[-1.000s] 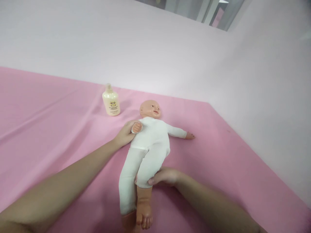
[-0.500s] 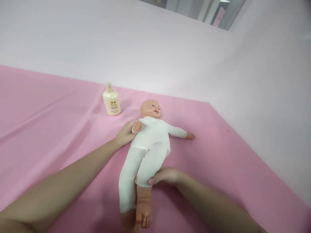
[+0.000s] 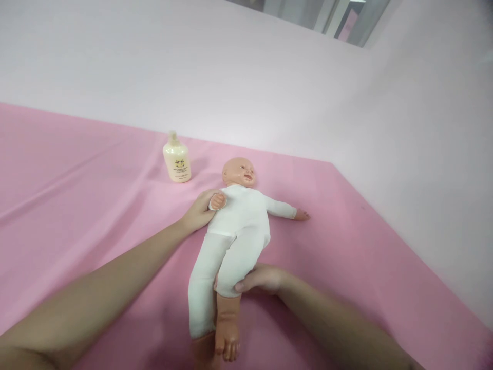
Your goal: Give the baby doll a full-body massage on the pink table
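Clock dirs taken from the doll's middle, 12 being straight away from the wearer. The surface was a pink cover (image 3: pixel 77 174), smooth on the R side, w/ long soft folds and creases running across it toward 9 and 10. Its far edge ran from abt 10 round to a corner at 2, then the side edge dropped off toward 4. Beyond both edges stood a pale wall (image 3: pixel 173 67) (or panel, couldn't tell which), evenly lit, a bit shadowed toward 1. Up betw 12 and 1 a grey-framed opening (image 3: pixel 300 10) showed vertical strips, a pink sliver and a small bright patch.

The doll (image 3: pixel 242 210) lay face up mid-cover in white cloth, head at 12, one arm stretched out to 3, bare feet at 6–7, lower foot partly cut off. A cream bottle (image 3: pixel 177 164) w/ dark print stood upright near it, betw 10 and 11.

L hand (image 3: pixel 200 208), betw 9 and 10, was closed round the doll's other arm, its little fist poking up by the thumb; most fingers hidden. R hand (image 3: pixel 265 279), at 5, cupped the doll's lower leg, thumb on top, fingers out of sight, so tightness couldn't be told.
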A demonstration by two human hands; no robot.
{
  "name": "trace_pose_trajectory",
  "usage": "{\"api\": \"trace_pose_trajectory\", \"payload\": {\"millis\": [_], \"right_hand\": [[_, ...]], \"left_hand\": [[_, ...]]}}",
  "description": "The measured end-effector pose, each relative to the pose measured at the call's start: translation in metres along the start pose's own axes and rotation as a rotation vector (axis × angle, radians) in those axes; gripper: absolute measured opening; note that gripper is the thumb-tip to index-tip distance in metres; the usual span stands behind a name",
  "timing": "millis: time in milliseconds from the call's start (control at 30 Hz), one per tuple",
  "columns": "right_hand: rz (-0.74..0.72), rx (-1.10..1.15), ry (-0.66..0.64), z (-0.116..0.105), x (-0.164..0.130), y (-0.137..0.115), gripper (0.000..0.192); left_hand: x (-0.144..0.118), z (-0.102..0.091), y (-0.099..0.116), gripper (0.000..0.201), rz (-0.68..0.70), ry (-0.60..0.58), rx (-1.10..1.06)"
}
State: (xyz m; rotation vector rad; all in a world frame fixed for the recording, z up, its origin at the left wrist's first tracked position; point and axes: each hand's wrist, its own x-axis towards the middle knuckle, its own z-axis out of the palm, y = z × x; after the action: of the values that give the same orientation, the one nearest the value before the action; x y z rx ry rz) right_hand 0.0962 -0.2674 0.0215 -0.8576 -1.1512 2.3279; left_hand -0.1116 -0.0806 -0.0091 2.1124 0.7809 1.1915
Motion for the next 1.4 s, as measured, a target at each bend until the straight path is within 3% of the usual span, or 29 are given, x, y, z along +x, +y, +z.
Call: {"api": "trace_pose_trajectory", "payload": {"millis": [667, 1000, 1200, 1400], "right_hand": [[-0.008, 0.003, -0.004, 0.0, 0.0, 0.001, 0.06], [-0.022, 0.041, -0.029, 0.0, 0.001, 0.002, 0.059], [-0.093, 0.246, -0.069, -0.007, 0.006, 0.017, 0.063], [-0.266, 0.364, -0.139, -0.017, 0.016, 0.018, 0.061]], "left_hand": [[0.0, 0.0, 0.0, 0.027, 0.008, 0.008, 0.001], [0.002, -0.002, 0.01, 0.022, 0.021, -0.015, 0.012], [0.0, -0.003, 0.008, 0.028, 0.059, -0.036, 0.132], [-0.005, -0.003, 0.0, 0.033, 0.175, -0.087, 0.223]]}}
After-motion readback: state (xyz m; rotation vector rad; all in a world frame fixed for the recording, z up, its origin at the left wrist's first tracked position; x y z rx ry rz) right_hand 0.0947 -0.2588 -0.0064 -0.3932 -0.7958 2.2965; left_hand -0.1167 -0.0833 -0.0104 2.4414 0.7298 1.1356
